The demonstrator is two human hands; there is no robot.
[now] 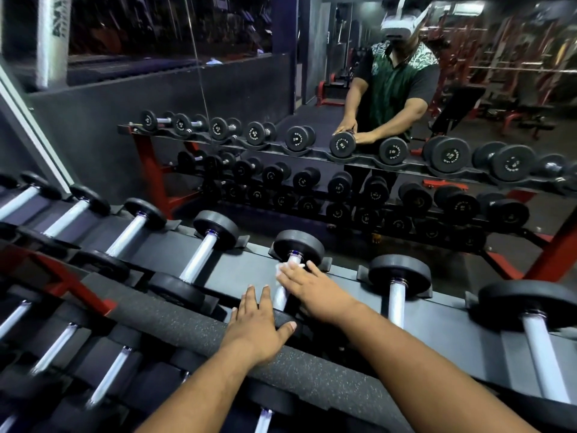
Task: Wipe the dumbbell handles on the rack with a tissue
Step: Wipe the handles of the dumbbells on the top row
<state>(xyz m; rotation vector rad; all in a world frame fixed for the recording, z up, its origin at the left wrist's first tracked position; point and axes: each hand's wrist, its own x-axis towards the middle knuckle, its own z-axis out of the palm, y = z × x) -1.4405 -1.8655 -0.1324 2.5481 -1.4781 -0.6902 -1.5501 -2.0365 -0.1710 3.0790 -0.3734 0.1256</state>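
A row of black dumbbells with silver handles lies on the top shelf of the rack (343, 273). My right hand (315, 292) lies over the handle of the middle dumbbell (298, 246), fingers curled round a white tissue (281, 268) pressed to the far end of that handle. The near part of the handle (280, 300) shows between my hands. My left hand (257, 323) rests flat, fingers straight, on the near black head of the same dumbbell, by the padded front rail (175, 320).
Neighbouring dumbbells lie left (215, 226) and right (399, 273) of the one under my hands. Lower shelves hold more dumbbells (62, 342). A wall mirror (359, 135) right behind the rack reflects the rack and a person in a headset.
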